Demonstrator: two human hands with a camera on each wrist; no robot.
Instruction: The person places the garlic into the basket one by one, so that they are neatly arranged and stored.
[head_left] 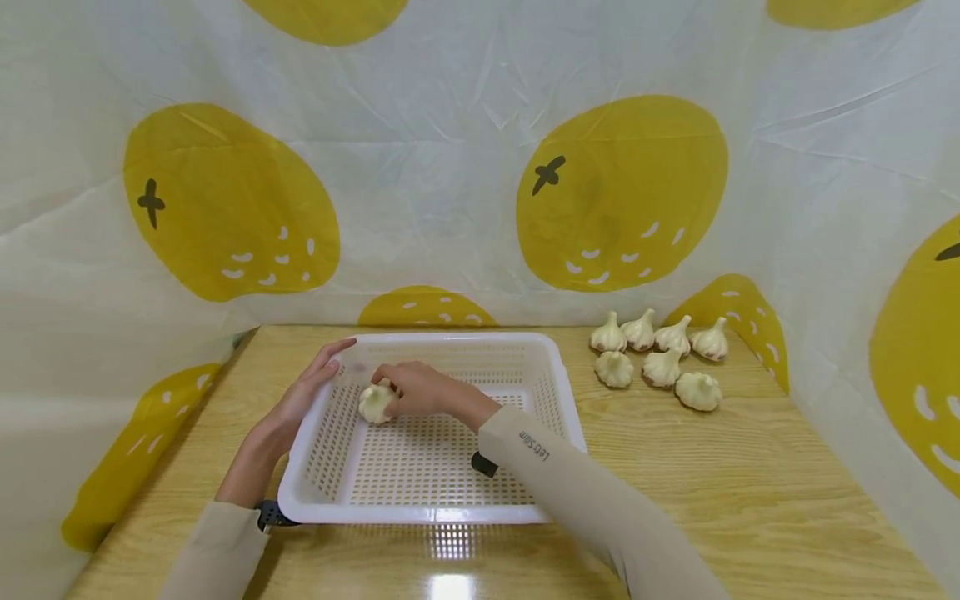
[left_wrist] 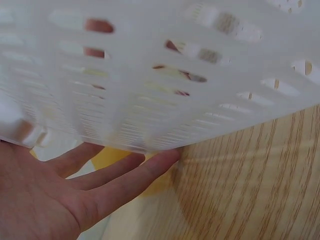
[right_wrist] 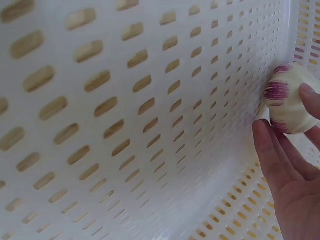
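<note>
A white plastic basket (head_left: 442, 515) with slotted walls and floor stands on the table. Inside it, near the left wall, my right hand (head_left: 422, 388) pinches a garlic bulb (head_left: 373, 405) between thumb and fingers. The right wrist view shows purple streaks on the pale bulb (right_wrist: 287, 100), close to the slotted wall. My left hand (head_left: 306, 393) lies along the outside of the basket's left side, up by the far left corner. In the left wrist view its extended fingers (left_wrist: 125, 187) reach along the basket's outer wall.
Several more garlic bulbs (head_left: 662, 367) sit in two rows at the table's back right, beyond the basket's right side. The wooden table (head_left: 720, 483) meets a white curtain (head_left: 435, 208) with yellow fruit prints at the back and sides.
</note>
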